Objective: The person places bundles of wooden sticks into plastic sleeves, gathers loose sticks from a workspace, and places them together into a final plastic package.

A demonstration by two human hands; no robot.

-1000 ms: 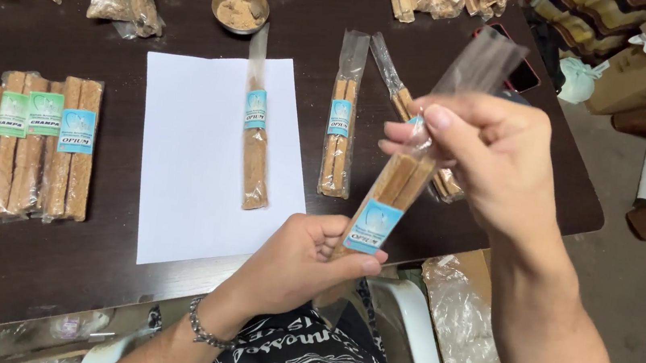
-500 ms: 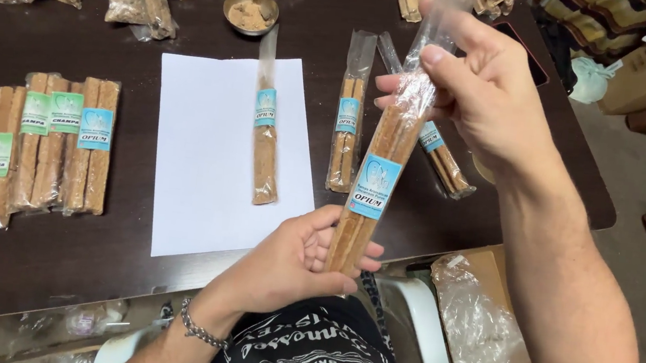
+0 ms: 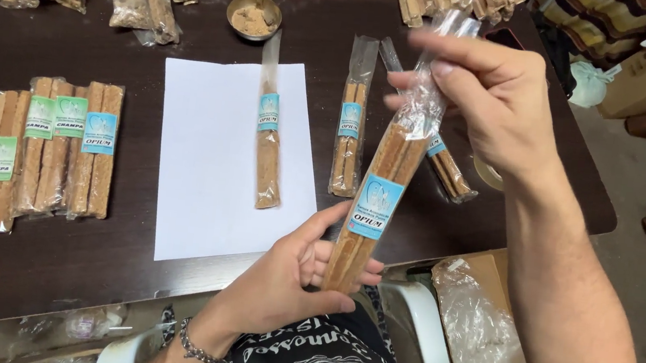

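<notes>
Head view: clear packet, tan sticks, blue label, slightly tilted.

Up off the table is the packet: a long clear sleeve with brown sticks inside and a blue label across its middle. It's tilted, bottom end low and near, crinkled plastic top leaning up and to the right.
</notes>
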